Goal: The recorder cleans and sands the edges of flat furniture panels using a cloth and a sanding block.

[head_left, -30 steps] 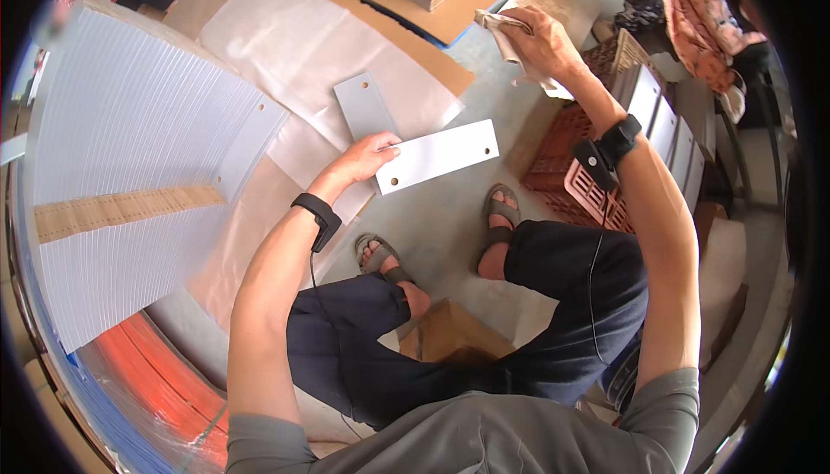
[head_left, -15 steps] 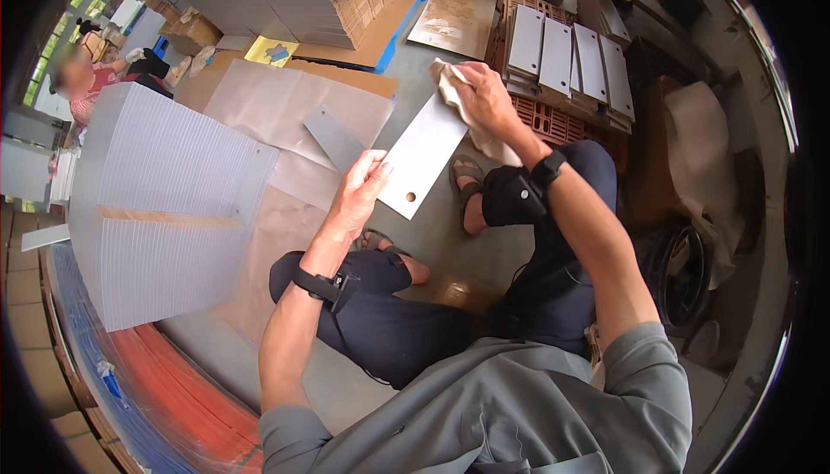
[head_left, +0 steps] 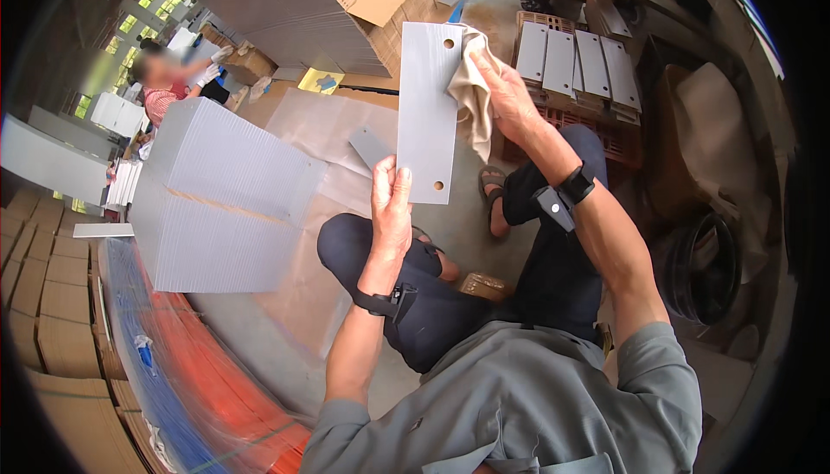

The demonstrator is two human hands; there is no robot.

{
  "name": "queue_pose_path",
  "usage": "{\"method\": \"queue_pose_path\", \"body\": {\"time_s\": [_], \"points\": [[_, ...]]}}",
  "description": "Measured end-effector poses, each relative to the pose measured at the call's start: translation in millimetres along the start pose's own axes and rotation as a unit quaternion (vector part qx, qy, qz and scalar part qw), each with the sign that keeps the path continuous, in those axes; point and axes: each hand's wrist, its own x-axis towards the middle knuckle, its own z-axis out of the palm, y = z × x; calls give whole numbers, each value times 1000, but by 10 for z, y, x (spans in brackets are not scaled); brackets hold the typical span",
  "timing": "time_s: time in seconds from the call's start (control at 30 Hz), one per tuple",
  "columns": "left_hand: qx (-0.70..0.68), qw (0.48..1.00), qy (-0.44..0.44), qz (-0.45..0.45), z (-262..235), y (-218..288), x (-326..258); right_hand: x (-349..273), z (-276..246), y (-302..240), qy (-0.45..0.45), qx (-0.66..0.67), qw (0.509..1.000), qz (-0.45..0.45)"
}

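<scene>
A long light-grey panel with a round hole near each end of its right edge is held up in front of me, almost upright in the picture. My left hand grips its lower left corner, thumb on the face. Bunched in my right hand is a beige cloth, which hangs along the panel's upper right edge and touches it there. The right fingertips are partly hidden by the cloth. Behind the panel, a smaller grey panel lies on a sheet on the floor.
To the left stands a tall stack of grey panels. Finished-looking panels lean in rows on a brown plastic crate at the right. A black bucket sits at my right. Two other people work farther off.
The panel has risen and turned from slanted to nearly upright, and its second hole now shows. My right hand with the cloth stays at its upper end. The head view has shifted.
</scene>
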Motion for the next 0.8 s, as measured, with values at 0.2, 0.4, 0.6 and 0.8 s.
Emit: {"method": "queue_pose_path", "body": {"time_s": [0.2,0.4,0.6,0.8], "points": [[-106,986,64,114,315,140,216,-915,506,476,-88,-200,975,-46],[-28,993,-40,104,87,278,292,-955,300,278,-127,-121,982,69],[-247,962,-115,34,317,716,807,-789,31,125,-171,-186,958,132],[-324,933,-154,-7,417,457,1187,-629,-112,-37,-199,-386,895,101]]}}
